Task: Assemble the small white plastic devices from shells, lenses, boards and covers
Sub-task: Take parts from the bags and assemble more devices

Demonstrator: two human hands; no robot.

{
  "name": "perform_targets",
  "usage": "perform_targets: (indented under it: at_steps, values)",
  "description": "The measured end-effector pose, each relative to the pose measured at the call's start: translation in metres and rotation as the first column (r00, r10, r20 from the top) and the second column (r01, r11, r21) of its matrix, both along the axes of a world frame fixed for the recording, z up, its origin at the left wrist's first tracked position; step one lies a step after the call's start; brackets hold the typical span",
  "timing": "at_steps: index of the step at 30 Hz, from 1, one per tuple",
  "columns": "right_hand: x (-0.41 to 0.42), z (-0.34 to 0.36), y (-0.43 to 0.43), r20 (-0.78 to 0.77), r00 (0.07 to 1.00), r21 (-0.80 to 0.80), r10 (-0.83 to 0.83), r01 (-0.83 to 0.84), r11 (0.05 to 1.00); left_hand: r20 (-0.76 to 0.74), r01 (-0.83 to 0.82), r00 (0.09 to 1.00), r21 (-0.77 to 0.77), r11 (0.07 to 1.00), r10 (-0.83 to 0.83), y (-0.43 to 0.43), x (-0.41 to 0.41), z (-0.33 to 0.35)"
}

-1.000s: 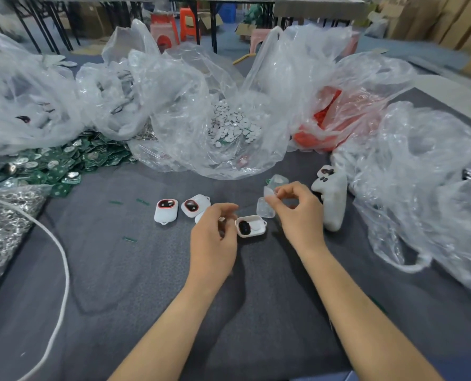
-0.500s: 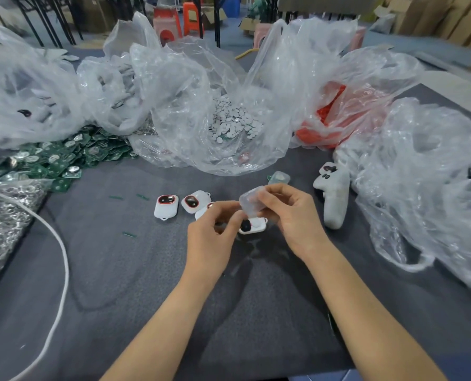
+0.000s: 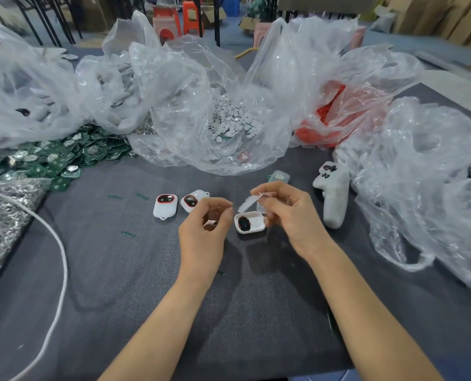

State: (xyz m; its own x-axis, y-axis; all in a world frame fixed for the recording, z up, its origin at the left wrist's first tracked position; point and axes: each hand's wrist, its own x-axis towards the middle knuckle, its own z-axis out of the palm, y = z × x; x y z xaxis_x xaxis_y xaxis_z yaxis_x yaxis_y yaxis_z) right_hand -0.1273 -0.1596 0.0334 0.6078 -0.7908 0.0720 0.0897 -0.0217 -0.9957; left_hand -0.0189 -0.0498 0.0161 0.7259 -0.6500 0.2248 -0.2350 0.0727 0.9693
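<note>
An open white shell (image 3: pixel 252 224) with a black lens inside lies on the grey mat between my hands. My right hand (image 3: pixel 289 215) hovers just above and right of it and pinches a translucent cover (image 3: pixel 246 203) at its fingertips. Left of the shell, my left hand (image 3: pixel 204 232) has its fingers curled; whether they hold anything is hidden. Two closed white devices (image 3: pixel 165 206) with red-rimmed lenses lie to the left. A second translucent cover (image 3: pixel 279 176) lies behind my right hand.
A stack of white shells (image 3: pixel 334 199) lies on the right. Clear plastic bags ring the mat: white discs (image 3: pixel 233 119) in the middle, red parts (image 3: pixel 330 116) to the right. Green boards (image 3: pixel 58 158) and a bag of metal parts (image 3: pixel 0 215) lie left, beside a white cable (image 3: pixel 59 259).
My left hand has let go of the translucent cover and drawn back to the left. My right hand keeps the cover and has lifted it slightly, which uncovers the open shell.
</note>
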Motion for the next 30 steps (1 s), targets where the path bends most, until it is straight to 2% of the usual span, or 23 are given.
perform_targets:
  at_steps: [4, 7, 9, 12, 16, 18, 21, 25, 27, 30]
  values:
    - [-0.0013, 0.0043, 0.0003, 0.020, 1.000, 0.058, 0.008, -0.009, 0.998, 0.029, -0.011, 1.000, 0.024, 1.000, 0.010, 0.0002, 0.0003, -0.0014]
    - [-0.0019, 0.0049, -0.0009, -0.030, 0.999, 0.058, -0.034, 0.035, 0.998, 0.167, 0.053, 0.983, 0.125, 0.991, -0.073, -0.0005, -0.0015, -0.0050]
    - [-0.0030, 0.0031, -0.0033, -0.117, 0.991, -0.016, -0.071, 0.070, 0.997, 0.262, 0.099, 0.953, 0.205, 0.974, -0.152, -0.0016, -0.0019, -0.0082]
    - [-0.0055, 0.0004, -0.0069, -0.240, 0.961, -0.213, -0.137, 0.086, 0.973, 0.338, 0.107, 0.920, 0.267, 0.958, -0.197, -0.0030, -0.0021, -0.0095]
    - [-0.0090, 0.0006, -0.0084, -0.313, 0.948, -0.320, -0.059, -0.047, 0.946, 0.400, 0.079, 0.900, 0.244, 0.967, -0.174, -0.0020, -0.0020, -0.0072]
    - [-0.0104, 0.0011, -0.0076, -0.361, 0.933, -0.351, 0.015, -0.151, 0.924, 0.376, 0.054, 0.917, 0.216, 0.975, -0.134, -0.0020, -0.0009, -0.0064]
    - [-0.0098, 0.0002, -0.0058, -0.378, 0.922, -0.370, 0.088, -0.237, 0.898, 0.256, 0.039, 0.963, 0.174, 0.984, -0.084, -0.0016, -0.0013, -0.0053]
    - [-0.0059, -0.0034, -0.0057, -0.311, 0.950, -0.341, -0.005, -0.107, 0.934, 0.105, 0.054, 0.992, 0.111, 0.992, -0.066, -0.0011, -0.0030, -0.0021]
    - [-0.0051, -0.0035, -0.0056, -0.261, 0.965, -0.229, -0.027, -0.034, 0.973, 0.086, 0.051, 0.994, 0.105, 0.993, -0.060, -0.0011, -0.0027, -0.0024]
    - [-0.0051, -0.0040, -0.0055, -0.225, 0.974, -0.102, -0.003, -0.021, 0.995, 0.109, 0.061, 0.991, 0.116, 0.991, -0.073, -0.0010, -0.0026, -0.0031]
